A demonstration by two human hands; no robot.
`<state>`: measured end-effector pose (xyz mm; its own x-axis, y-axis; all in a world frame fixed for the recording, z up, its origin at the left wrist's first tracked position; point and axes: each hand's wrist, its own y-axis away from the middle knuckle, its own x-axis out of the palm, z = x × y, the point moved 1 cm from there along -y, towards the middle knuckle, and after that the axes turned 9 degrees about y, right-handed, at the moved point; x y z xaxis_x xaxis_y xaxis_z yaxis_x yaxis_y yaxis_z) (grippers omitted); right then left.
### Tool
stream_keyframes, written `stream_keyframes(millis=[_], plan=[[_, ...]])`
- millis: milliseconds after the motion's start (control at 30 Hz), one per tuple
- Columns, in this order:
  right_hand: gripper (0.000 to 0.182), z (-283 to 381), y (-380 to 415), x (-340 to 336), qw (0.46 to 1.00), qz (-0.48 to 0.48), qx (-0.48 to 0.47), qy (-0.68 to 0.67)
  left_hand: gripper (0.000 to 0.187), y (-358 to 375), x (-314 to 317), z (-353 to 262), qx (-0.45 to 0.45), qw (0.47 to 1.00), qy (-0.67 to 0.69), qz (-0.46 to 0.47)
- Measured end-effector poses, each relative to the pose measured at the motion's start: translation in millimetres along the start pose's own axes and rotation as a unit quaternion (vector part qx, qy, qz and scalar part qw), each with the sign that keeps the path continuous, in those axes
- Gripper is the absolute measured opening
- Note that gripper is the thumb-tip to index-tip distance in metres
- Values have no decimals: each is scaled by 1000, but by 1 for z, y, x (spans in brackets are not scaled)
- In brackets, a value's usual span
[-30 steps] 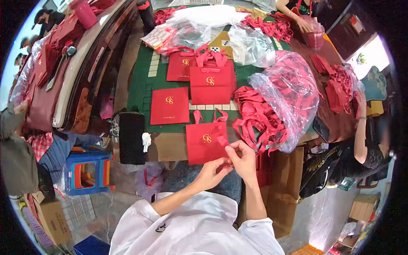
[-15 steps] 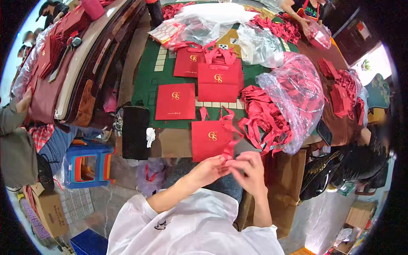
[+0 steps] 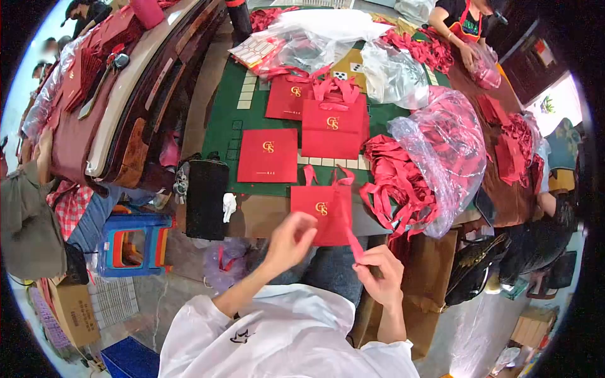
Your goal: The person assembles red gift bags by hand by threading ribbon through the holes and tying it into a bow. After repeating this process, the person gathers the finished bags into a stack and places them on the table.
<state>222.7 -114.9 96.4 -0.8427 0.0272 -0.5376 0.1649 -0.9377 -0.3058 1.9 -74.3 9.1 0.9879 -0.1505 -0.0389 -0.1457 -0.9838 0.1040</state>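
A small red paper bag (image 3: 305, 200) with a gold monogram lies at the table's near edge. From its top a red ribbon (image 3: 354, 244) hangs down over the front, and my right hand (image 3: 382, 274) pinches the lower end. Beside the bag's lower left side is my left hand (image 3: 291, 242), holding nothing, its thumb apart from the bent fingers. Farther back lie a flat red bag (image 3: 267, 165), a standing red bag (image 3: 333, 137) with ribbon handles, and another red bag (image 3: 282, 102) behind. Right of these, a heap of red ribbons (image 3: 398, 189) spills from a clear plastic bag (image 3: 450, 157).
A black pouch (image 3: 207, 201) and a crumpled white tissue (image 3: 229, 208) lie at the near left edge. Plastic wrapping (image 3: 394, 79) covers the far side. Across at the right, another person's hand (image 3: 469, 57) holds a plastic-wrapped bundle. Blue stools (image 3: 135, 246) stand left.
My hands have moved apart: the left has let go of the ribbon and shifted left, while the right has drawn the ribbon's end downward. The view has shifted slightly.
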Motion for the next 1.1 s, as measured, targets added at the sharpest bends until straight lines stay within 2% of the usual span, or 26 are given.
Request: stream_keyframes(millis=[33,100,133,167,233,300,367,400,567,767,833,867,933,1100], plan=[[24,1,-4,2,1000,0,0,-1,25,-6,-9,-5,64,991,-103,-54],[21,3,-16,8,999,26,16,29,35,-19,-21,-3,115,966,-197,-122],[21,1,-21,14,998,35,38,30,43,-25,-25,2,113,958,-232,-128],[21,-3,-24,23,998,36,38,30,43,-29,-25,5,112,958,-232,-129],[18,-20,-28,44,993,44,101,40,48,-36,-25,8,106,971,-182,-113],[16,-30,-35,60,993,38,106,44,53,-39,-22,5,106,967,-209,-101],[15,-39,-42,71,989,19,100,105,54,-40,-18,0,88,968,-225,-65],[13,-44,-44,75,992,-5,74,100,57,-40,-16,-1,87,975,-199,-49],[9,-53,-45,82,982,11,130,135,58,-41,-4,6,100,965,-242,-22],[9,-57,-44,87,979,-3,152,137,45,-44,-1,-6,146,943,-296,-32],[9,-58,-44,88,979,-10,154,136,39,-44,-1,-8,201,939,-279,-20],[9,-57,-44,88,980,-14,151,132,39,-45,-1,-9,200,939,-280,-19],[9,-55,-45,89,980,-19,149,128,35,-46,-1,-13,144,951,-273,23],[7,-53,-46,92,982,-37,158,94,34,-46,5,-12,155,945,-287,29]])
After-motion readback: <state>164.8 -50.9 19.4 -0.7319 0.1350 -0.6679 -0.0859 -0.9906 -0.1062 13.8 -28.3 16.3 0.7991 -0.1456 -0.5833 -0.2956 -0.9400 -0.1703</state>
